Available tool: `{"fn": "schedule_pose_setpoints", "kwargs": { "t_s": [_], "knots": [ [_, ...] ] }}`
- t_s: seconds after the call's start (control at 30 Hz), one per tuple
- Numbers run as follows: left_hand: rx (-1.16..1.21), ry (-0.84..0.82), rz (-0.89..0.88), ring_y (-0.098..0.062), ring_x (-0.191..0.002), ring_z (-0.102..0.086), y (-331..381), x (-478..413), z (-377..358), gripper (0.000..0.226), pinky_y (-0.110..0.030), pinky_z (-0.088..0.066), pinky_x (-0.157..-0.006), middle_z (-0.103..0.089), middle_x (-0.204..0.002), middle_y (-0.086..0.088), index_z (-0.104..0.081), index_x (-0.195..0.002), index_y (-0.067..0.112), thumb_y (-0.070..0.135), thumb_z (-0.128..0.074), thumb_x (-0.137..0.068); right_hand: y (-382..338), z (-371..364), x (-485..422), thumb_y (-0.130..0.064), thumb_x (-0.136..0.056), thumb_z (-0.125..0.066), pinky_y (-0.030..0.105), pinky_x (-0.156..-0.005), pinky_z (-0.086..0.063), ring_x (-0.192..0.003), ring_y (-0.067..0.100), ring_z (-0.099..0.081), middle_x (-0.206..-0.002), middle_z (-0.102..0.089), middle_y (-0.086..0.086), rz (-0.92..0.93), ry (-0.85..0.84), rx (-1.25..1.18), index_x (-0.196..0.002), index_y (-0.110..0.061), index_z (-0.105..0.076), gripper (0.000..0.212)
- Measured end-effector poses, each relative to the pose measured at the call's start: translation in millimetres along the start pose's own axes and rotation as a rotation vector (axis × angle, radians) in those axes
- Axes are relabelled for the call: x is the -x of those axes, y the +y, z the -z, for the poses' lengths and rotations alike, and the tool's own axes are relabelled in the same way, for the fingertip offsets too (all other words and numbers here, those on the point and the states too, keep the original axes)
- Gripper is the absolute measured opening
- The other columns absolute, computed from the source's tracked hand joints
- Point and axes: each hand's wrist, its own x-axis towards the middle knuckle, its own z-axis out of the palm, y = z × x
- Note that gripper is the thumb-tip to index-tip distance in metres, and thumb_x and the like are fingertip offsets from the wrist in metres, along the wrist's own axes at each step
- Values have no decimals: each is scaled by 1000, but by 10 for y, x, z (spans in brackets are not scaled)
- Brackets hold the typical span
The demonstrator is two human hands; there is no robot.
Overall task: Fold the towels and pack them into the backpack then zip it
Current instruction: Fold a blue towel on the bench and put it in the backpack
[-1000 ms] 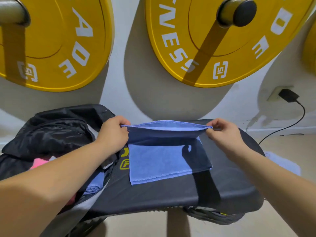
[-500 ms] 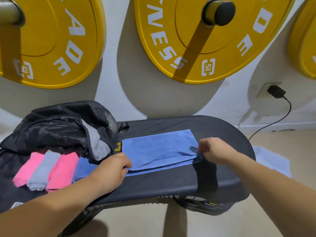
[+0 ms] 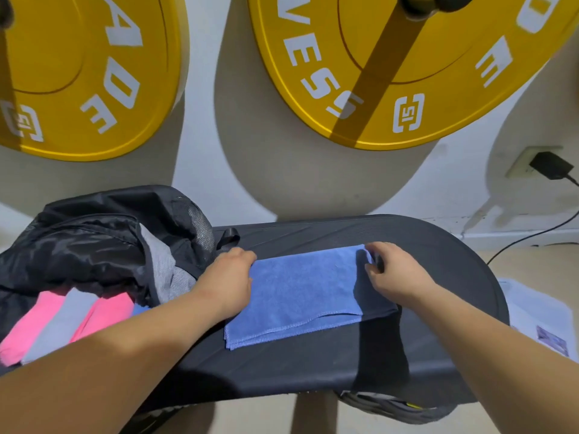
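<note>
A blue towel (image 3: 300,292) lies folded in layers on the black padded bench (image 3: 445,255). My left hand (image 3: 228,277) grips the towel's far left corner. At the far right corner my right hand (image 3: 394,270) pinches the towel, fingers curled on the cloth. The black backpack (image 3: 94,242) lies open at the left end of the bench, its flap thrown back. Inside it sit folded towels side by side: pink (image 3: 31,327), grey (image 3: 62,321), pink (image 3: 106,311), and a sliver of blue beside them.
Two yellow weight plates (image 3: 78,73) (image 3: 391,64) hang on the white wall behind the bench. A black charger (image 3: 550,166) is plugged in at the right, its cable running down to the floor. Paper sheets (image 3: 539,314) lie on the floor at right.
The towel's far half, held up a second ago, was brought toward me and laid down as a fold. Both hands have since moved from the near edge to the far corners.
</note>
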Motion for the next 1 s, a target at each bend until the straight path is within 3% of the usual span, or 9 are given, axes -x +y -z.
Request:
{"fn": "schedule_pose_setpoints", "kwargs": {
  "t_s": [0.13,0.27,0.37,0.47,0.57,0.67,0.77,0.87,1.0],
  "knots": [
    [-193,-195,93,-32,-119,-52,64,-260,47,23,-38,-48,-97,-52,-120,-10,-47,-108,15,11,-55,-87,-84,-160,-184,-24,-103,-48,40,-120,-30,-149,24,-32,-160,-38,5,63,-97,18,-154,-17,-38,52],
    [-261,-338,131,-25,-86,-60,145,-385,174,10,-32,-52,-72,-61,-94,-4,-48,-82,16,11,-55,-77,-123,-178,-296,-27,-104,-50,41,-121,-27,-150,30,-26,-160,-35,7,15,-150,3,-158,-19,-27,60],
    [-267,-399,124,-23,-69,-55,178,-397,303,7,-28,-44,-57,-57,-75,-3,-50,-74,16,10,-54,-74,-162,-153,-266,-39,-101,-51,41,-109,-38,-129,29,-33,-132,-40,3,-5,-140,141,-150,-32,-40,51],
    [-159,-407,172,-24,-73,-56,192,-385,462,3,-24,-41,-56,-59,-79,-5,-54,-78,14,12,-55,-76,-231,-87,-228,-35,-92,-61,35,-94,-45,-112,26,-39,-106,-38,-4,54,-114,165,-113,-26,-63,23],
    [233,-304,322,-24,-61,-54,196,-394,580,10,-22,-39,-53,-59,-73,-7,-59,-76,11,9,-61,-67,-353,109,-178,-14,-74,-68,27,-62,-41,-76,18,-51,-78,-54,-5,-36,-132,-204,-83,-15,-58,13],
    [493,-146,402,-22,-56,-52,221,-410,644,12,-16,-36,-46,-59,-72,-8,-58,-81,11,2,-63,-74,-355,319,-70,-1,-72,-69,23,-48,-34,-60,17,-46,-69,-54,2,-149,-189,-519,-81,-14,-53,23],
    [437,-6,343,-25,-74,-60,231,-524,688,13,-24,-44,-56,-63,-86,-6,-57,-87,13,4,-55,-77,-236,447,97,0,-76,-76,31,-58,-51,-70,27,-64,-83,-69,13,-274,-430,-667,-96,-9,-63,26],
    [226,71,191,-31,-90,-62,339,-774,755,20,-31,-47,-70,-62,-93,-4,-54,-95,15,3,-51,-79,-139,399,271,-14,-90,-71,45,-73,-61,-80,36,-72,-92,-73,27,-350,-736,-643,-107,5,-68,25],
    [36,189,8,-34,-112,-61,711,-1017,815,46,-46,-54,-93,-64,-122,-8,-53,-130,20,6,-52,-86,-196,258,464,-32,-102,-56,43,-65,-64,-69,34,-73,-82,-74,23,-374,-883,-513,-102,11,-64,43]
  ]
}}
